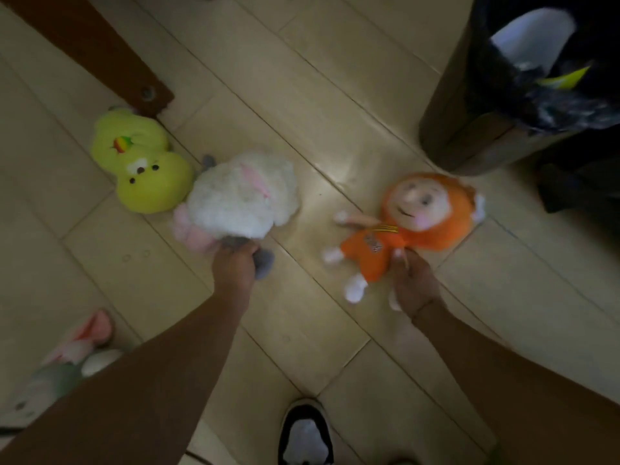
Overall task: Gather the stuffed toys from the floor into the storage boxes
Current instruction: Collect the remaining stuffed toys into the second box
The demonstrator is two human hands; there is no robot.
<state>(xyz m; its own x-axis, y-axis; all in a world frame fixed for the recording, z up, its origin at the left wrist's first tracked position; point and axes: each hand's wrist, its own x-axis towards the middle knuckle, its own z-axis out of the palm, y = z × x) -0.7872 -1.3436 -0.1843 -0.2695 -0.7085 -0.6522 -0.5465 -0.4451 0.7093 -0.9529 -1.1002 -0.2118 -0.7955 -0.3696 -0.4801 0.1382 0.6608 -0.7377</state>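
Left hand gripping white plush (grey foot), right hand pinching orange doll

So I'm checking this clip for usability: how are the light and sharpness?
Head view: dim overall, with a pale glare patch on the floor between the white plush and orange doll; toys, both hands and the edges look soft with motion blur; the wide lens bends the floorboard lines.

The single head camera is looking steeply down from standing height at the tiled floor, facing forward. Both forearms are reaching away from it into the frame's middle
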